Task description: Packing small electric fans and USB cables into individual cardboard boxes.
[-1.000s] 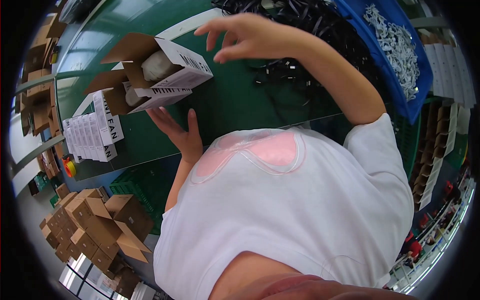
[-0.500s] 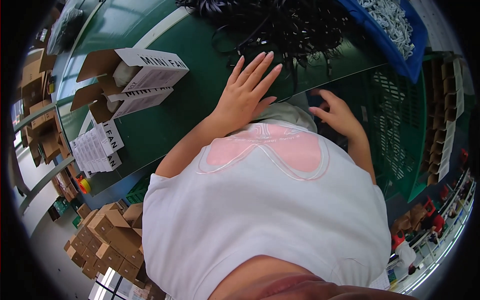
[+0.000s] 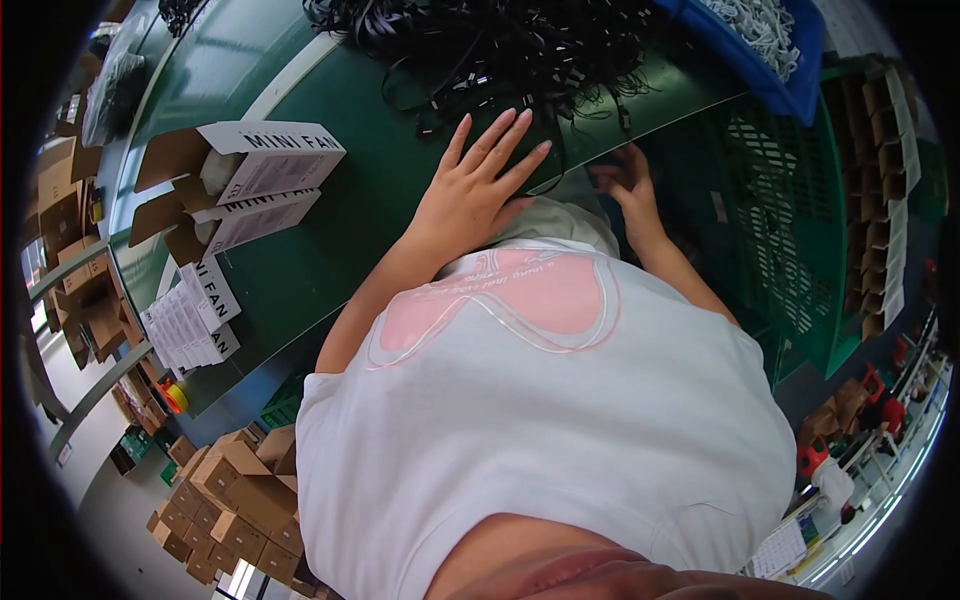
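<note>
My left hand (image 3: 474, 192) lies palm down on the green table (image 3: 300, 265), fingers spread and nothing in it. Its fingertips come close to a heap of black cords or straps (image 3: 510, 50) with small metal-looking ends. Just past the table's edge, my right hand (image 3: 634, 192) hangs low beside the green slotted crate (image 3: 790, 220). Its fingers are bent and apart, partly in shadow, and I see no object in them.
Two open white boxes (image 3: 285, 160) with wrapped contents stand on the table at left, near flat white boxes (image 3: 190, 320). A blue bin (image 3: 800, 95) holds white parts (image 3: 755, 35). Cardboard dividers (image 3: 875, 200) stand at far right; brown cartons (image 3: 235, 490) are stacked lower left.
My right hand has reached farther in along the table's edge, its fingers spreading. The left hand stays flat on the table. The whole view has shifted slightly.
</note>
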Motion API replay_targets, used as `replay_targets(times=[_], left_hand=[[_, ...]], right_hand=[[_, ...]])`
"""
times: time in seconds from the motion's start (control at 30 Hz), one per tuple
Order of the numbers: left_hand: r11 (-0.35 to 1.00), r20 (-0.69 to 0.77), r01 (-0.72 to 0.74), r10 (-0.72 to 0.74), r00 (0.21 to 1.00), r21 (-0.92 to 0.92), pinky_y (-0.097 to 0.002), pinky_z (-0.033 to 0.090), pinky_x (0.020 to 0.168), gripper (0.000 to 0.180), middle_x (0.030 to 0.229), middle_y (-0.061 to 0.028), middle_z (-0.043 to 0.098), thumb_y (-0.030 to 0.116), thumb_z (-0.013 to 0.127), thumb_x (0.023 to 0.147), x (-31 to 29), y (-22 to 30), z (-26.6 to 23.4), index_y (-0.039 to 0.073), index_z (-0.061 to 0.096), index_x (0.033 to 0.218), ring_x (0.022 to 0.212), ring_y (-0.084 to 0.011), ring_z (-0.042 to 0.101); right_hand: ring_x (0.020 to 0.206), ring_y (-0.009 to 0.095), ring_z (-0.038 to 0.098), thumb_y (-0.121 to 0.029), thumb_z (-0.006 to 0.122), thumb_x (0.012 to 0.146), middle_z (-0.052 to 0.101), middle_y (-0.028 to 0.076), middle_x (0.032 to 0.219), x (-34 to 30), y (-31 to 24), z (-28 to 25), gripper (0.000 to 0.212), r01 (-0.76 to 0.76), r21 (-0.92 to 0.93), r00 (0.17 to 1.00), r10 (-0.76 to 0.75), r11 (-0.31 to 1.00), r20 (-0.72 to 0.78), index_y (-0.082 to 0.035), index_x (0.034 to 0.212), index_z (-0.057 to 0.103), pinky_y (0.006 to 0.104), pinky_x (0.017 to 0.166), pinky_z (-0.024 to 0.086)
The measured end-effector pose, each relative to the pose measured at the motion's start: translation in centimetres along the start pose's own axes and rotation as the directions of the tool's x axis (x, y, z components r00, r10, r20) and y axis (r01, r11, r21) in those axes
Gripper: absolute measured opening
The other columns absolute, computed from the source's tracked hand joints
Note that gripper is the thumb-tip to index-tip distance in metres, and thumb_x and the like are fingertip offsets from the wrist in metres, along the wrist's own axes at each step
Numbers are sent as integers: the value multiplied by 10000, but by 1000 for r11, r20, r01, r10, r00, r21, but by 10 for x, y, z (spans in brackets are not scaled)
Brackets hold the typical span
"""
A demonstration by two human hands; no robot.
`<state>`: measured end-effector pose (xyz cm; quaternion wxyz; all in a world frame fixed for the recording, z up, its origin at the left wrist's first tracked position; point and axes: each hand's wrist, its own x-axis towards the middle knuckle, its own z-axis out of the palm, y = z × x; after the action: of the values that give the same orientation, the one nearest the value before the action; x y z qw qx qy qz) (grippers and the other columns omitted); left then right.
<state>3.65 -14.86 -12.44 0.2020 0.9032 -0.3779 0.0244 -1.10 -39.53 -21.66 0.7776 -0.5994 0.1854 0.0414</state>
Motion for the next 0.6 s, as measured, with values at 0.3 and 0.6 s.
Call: replay_targets(times=[0.3,0.6], left_hand=[[934,-127,46,-97,987,-355,-319,451,970,177,1064,-58,641,147,728,871,-8,-3,-1,80,648,1013,1014,-183,611],[720,-384,-102,-241,891,-687,-194,480,693,138,811,-23,646,74,719,893,71,0,-119,36,640,1000,747,-116,633]], right_hand=[[752,146,599,0,647,814,681,84,1042,-7,-83,22,217,213,-604,800,218,768,559,-25,1025,693,228,679,463],[770,144,623,-62,667,883,689,74,956,50,-218,111,233,667,-123,554,-378,735,742,-15,1111,686,243,787,524]])
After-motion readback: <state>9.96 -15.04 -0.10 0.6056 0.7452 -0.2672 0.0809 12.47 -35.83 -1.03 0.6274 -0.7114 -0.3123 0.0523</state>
